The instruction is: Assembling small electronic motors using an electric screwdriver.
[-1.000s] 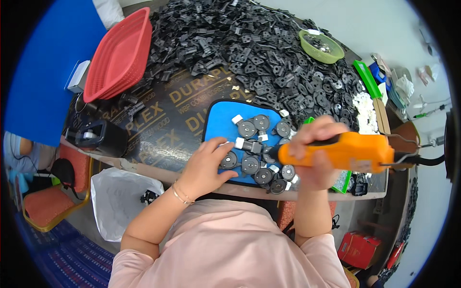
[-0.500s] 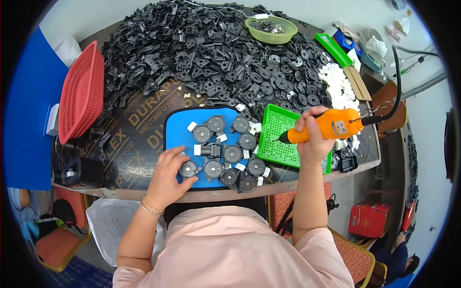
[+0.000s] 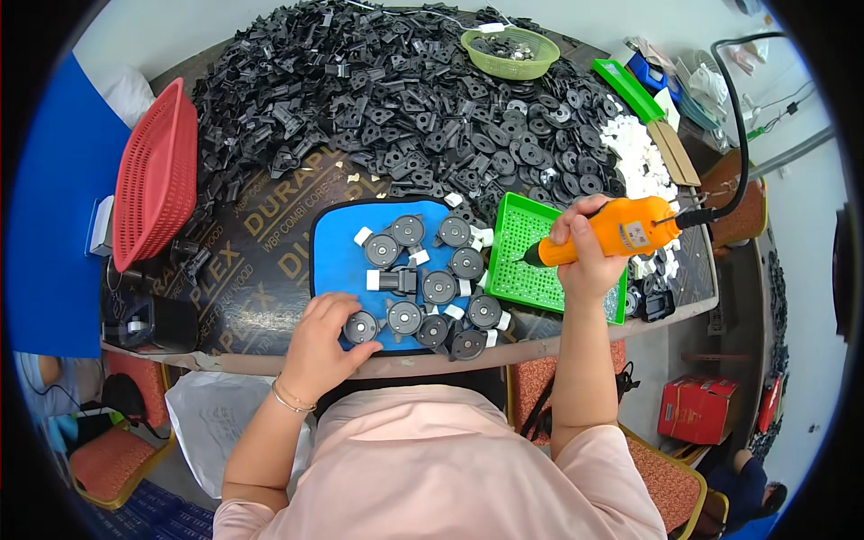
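My left hand (image 3: 326,344) is closed round the side of a round black wheel-like part (image 3: 361,328), thumb and fingers at its rim, near the front of a blue mat (image 3: 337,252). Several similar round parts with white tabs sit to its right on the mat, and one black part (image 3: 392,281) lies on its side among them. In my right hand (image 3: 585,252) is an orange electric screwdriver (image 3: 630,227), its dark tip pointing left over a green perforated tray (image 3: 515,236). A black cable runs from the screwdriver's back end.
A large heap of black plastic parts (image 3: 360,99) covers the back of the table. White pieces (image 3: 634,157) are piled at the right. A pale green basket (image 3: 495,65) holds small metal bits. A red basket (image 3: 157,171) stands left. Another person (image 3: 742,490) is at the far lower right.
My left hand and its round part have shifted slightly toward the mat's front edge. The screwdriver stays over the green tray, and its cable has swung a little.
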Available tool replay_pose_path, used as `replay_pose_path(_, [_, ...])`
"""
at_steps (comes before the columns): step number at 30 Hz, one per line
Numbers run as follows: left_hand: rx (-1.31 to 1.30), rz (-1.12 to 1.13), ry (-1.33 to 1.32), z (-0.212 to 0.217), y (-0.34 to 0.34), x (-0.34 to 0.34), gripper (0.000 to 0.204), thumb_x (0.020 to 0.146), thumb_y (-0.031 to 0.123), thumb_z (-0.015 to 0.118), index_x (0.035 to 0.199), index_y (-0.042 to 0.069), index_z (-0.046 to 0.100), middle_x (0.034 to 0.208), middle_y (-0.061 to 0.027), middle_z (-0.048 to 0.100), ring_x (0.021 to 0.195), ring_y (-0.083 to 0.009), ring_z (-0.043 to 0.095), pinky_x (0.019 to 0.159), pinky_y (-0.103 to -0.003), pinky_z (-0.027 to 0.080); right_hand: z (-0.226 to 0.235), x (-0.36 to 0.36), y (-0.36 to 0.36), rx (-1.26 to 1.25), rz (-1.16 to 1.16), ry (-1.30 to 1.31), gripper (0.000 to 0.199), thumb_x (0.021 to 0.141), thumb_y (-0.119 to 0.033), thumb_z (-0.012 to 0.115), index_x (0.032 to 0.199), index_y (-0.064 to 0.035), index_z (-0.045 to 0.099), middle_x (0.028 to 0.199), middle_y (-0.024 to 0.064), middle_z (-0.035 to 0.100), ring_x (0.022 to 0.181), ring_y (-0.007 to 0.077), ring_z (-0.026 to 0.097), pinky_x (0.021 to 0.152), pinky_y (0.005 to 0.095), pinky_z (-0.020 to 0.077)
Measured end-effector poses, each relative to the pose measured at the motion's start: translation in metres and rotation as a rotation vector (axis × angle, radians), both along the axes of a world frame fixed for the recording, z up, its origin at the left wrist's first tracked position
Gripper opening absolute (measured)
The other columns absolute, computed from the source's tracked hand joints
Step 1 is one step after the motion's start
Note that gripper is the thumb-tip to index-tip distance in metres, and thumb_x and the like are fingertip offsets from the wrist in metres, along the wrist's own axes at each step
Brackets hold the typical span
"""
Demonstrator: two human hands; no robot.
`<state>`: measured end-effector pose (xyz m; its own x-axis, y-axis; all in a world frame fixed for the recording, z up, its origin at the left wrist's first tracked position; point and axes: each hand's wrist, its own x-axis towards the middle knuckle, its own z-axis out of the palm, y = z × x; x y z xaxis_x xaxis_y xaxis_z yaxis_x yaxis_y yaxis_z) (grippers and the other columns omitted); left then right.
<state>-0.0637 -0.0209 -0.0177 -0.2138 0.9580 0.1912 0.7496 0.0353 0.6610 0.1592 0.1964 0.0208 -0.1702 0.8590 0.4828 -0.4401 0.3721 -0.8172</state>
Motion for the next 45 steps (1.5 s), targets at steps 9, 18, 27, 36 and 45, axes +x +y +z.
replay_pose_path(9, [0.035, 0.010, -0.070, -0.013, -0.002, -0.006, 0.050, 0.057, 0.018, 0.083, 0.097, 0.001, 0.060, 0.108, -0.0153, 0.060, 0.102, -0.0328, 0.055, 0.087, -0.039, 0.045, 0.034, -0.006, -0.015, 0.043, 0.161, 0.059, 0.019, 0.082, -0.005, 0.058, 0.098, -0.0035, 0.049, 0.087, 0.0097, 0.051, 0.063, 0.0172, 0.052, 0.058, 0.0293, 0.0449])
replay_pose_path(18, [0.052, 0.010, -0.114, -0.013, -0.001, -0.005, 0.049, 0.060, 0.019, 0.080, 0.100, 0.001, 0.059, 0.107, -0.0135, 0.059, 0.104, -0.0309, 0.053, 0.088, -0.037, 0.044, 0.021, -0.086, -0.082, 0.183, 0.618, -0.059, 0.027, 0.078, -0.011, 0.069, 0.094, -0.0011, 0.049, 0.082, 0.0109, 0.050, 0.060, 0.0171, 0.055, 0.054, 0.0277, 0.0486])
replay_pose_path(27, [0.056, -0.013, -0.129, -0.020, -0.002, -0.007, 0.047, 0.059, 0.017, 0.080, 0.097, 0.001, 0.059, 0.101, -0.0121, 0.060, 0.100, -0.0310, 0.054, 0.085, -0.037, 0.044, 0.011, -0.106, -0.093, 0.198, 0.708, -0.154, 0.026, 0.074, 0.000, 0.068, 0.092, -0.0014, 0.050, 0.083, 0.0107, 0.050, 0.063, 0.0159, 0.056, 0.056, 0.0260, 0.0483])
replay_pose_path(36, [0.052, -0.016, -0.147, -0.020, -0.001, -0.007, 0.046, 0.059, 0.016, 0.080, 0.096, 0.002, 0.058, 0.100, -0.0125, 0.059, 0.099, -0.0315, 0.054, 0.086, -0.037, 0.044, 0.008, -0.111, -0.090, 0.221, 0.776, -0.163, 0.027, 0.072, -0.003, 0.071, 0.091, -0.0038, 0.052, 0.082, 0.0096, 0.052, 0.064, 0.0156, 0.055, 0.056, 0.0269, 0.0482])
replay_pose_path(45, [0.025, 0.050, -0.087, -0.010, -0.006, -0.002, 0.049, 0.061, 0.011, 0.078, 0.105, 0.004, 0.059, 0.110, -0.0157, 0.057, 0.105, -0.0346, 0.052, 0.092, -0.039, 0.040, 0.055, -0.050, -0.036, 0.089, 0.652, 0.374, 0.028, 0.085, -0.020, 0.060, 0.104, -0.0042, 0.048, 0.092, 0.0098, 0.048, 0.068, 0.0174, 0.053, 0.062, 0.0316, 0.0446])
